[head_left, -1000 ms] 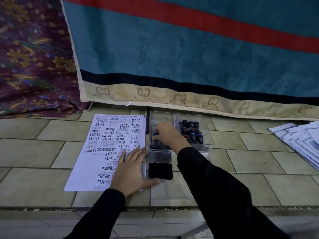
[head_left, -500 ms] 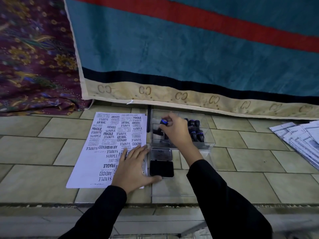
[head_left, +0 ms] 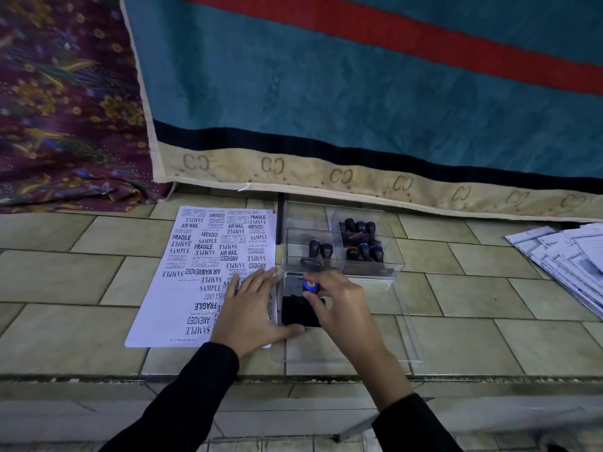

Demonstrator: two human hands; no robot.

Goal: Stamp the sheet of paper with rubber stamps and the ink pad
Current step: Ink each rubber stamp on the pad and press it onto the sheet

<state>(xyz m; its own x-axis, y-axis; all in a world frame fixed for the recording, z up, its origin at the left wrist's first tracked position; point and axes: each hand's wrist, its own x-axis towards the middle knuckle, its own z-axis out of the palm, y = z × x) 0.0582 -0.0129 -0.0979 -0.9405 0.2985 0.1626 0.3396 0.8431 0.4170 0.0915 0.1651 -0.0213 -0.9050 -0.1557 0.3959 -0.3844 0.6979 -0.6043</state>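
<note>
A white sheet of paper point(head_left: 195, 272) covered with black stamp marks lies on the tiled floor. My left hand point(head_left: 251, 313) rests flat on its lower right corner, fingers spread. Right of the sheet lies the open black ink pad point(head_left: 295, 316), its lid point(head_left: 292, 283) folded back. My right hand point(head_left: 339, 305) grips a rubber stamp with a blue top point(head_left: 309, 285) over the pad; I cannot tell whether its face touches the ink. Behind the pad stands a clear plastic box point(head_left: 396, 262) holding several more dark stamps point(head_left: 359, 239).
A clear lid point(head_left: 404, 337) lies flat under and right of the ink pad. A fanned stack of printed papers point(head_left: 567, 259) lies at the right edge. A teal and red blanket point(head_left: 359, 93) and patterned maroon cloth point(head_left: 65, 109) cover the back. A step edge point(head_left: 98, 376) runs across near me.
My right hand lifted a blue-topped stamp out of the clear box and brought it toward me, over the ink pad. My left hand stayed on the paper.
</note>
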